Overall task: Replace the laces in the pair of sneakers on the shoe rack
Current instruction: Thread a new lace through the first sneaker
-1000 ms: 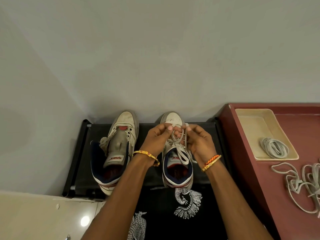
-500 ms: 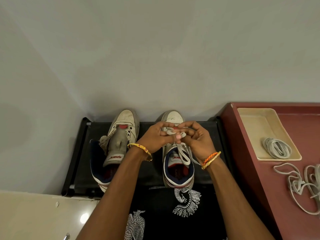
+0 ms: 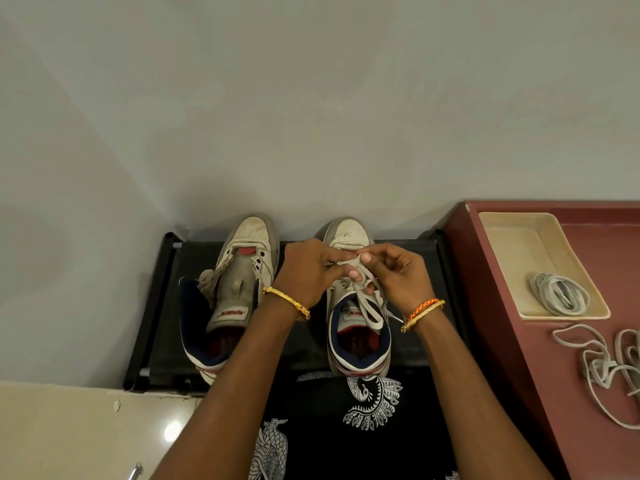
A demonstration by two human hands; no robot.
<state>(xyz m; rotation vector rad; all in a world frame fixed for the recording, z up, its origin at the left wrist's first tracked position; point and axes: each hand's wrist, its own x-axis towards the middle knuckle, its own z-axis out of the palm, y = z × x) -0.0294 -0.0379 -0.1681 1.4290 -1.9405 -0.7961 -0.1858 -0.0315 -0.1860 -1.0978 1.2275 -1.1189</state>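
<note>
Two worn white sneakers stand toe to the wall on a black shoe rack [image 3: 162, 306]. The left sneaker [image 3: 239, 289] has no lace, and its tongue is pulled up. The right sneaker [image 3: 358, 337] carries a white lace [image 3: 369, 299] whose ends trail over its tongue. My left hand [image 3: 308, 271] and my right hand [image 3: 398, 275] meet over the right sneaker's upper eyelets. Both pinch the lace there between fingers and thumbs.
To the right is a maroon table [image 3: 519, 341] with a beige tray [image 3: 512, 258] holding a coiled lace [image 3: 559, 297]. Loose laces [image 3: 609, 368] lie on the table in front of the tray. A grey wall rises behind the rack. Black patterned fabric [image 3: 346, 427] sits below my arms.
Both hands have stayed over the right sneaker, working the lace. My fingers first closed together over it, and now my right hand has shifted slightly right.
</note>
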